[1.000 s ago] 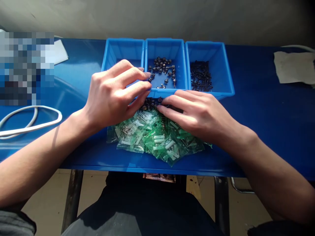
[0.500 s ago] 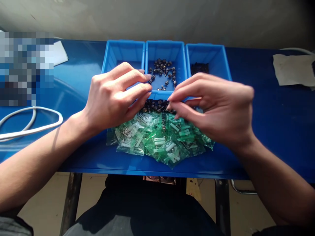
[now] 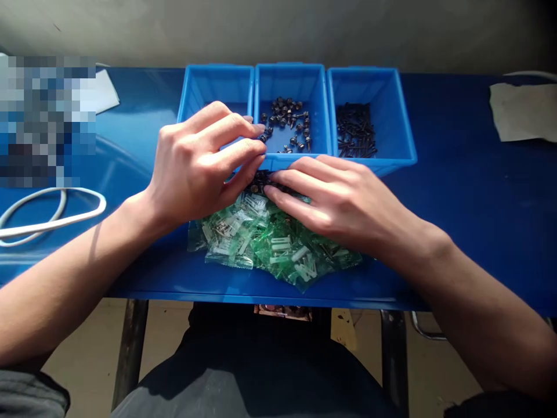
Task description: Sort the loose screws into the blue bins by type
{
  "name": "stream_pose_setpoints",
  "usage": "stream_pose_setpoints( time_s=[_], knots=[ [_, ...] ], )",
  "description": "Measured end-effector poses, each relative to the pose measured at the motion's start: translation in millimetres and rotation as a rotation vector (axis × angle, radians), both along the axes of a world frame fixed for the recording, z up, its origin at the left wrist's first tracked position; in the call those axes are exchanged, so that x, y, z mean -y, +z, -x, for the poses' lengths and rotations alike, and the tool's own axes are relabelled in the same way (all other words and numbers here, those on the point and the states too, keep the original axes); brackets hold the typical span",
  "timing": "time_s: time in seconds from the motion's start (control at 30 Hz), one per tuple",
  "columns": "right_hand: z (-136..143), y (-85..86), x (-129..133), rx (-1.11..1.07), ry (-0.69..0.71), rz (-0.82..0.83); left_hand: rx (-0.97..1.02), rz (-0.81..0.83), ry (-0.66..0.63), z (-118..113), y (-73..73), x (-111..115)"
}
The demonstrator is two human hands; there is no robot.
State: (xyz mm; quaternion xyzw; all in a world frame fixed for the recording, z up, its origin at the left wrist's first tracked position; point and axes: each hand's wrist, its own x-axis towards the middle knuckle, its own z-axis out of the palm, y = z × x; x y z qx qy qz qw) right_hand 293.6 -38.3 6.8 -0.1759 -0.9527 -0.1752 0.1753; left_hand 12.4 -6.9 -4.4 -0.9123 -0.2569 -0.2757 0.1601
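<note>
My left hand [image 3: 202,159] is at the front rim of the middle blue bin [image 3: 304,157]. Its thumb and forefinger tips come together there, and whatever they may pinch is hidden; the other fingers reach over the rim. My right hand [image 3: 335,194] lies low over the green packets, fingers stretched leftward. Its thumb and fingertips are apart at a pile of dark screws [image 3: 256,184] in front of the bin, partly covered by both hands. Clear green packets [image 3: 278,255] with white plugs and screws inside lie heaped below. Several hex-head screws [image 3: 285,110] sit in the middle bin.
The right blue bin [image 3: 391,116] holds many thin black screws [image 3: 354,130]. The left blue bin [image 3: 217,81] is partly behind my left hand. A white cable loop [image 3: 82,217] and white paper [image 3: 104,93] lie at left. Brownish paper [image 3: 522,113] lies at far right.
My right hand has moved left and down from in front of the right bin to the screw pile, its pinch spreading apart. My left hand has hardly moved.
</note>
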Motion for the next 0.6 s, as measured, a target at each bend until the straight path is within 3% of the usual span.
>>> stream_pose_setpoints(
  time_s=[0.1,0.37,0.43,0.53,0.6],
  knots=[
    [4,-4.7,0,0.085,-0.028,0.004,-0.005,-0.012,0.01,-1,1.2,1],
    [7,-5.6,-2,0.056,-0.049,-0.051,0.001,-0.009,0.004,-2,1.0,2],
    [9,-3.1,1,-0.024,-0.082,0.039,-0.004,-0.009,0.016,-2,0.5,1],
    [10,1.6,6,-0.205,-0.132,0.322,-0.028,0.006,0.036,0,0.2,1],
    [8,4.7,8,-0.296,-0.104,0.433,-0.025,0.014,0.032,0,-0.1,0]
  ],
)
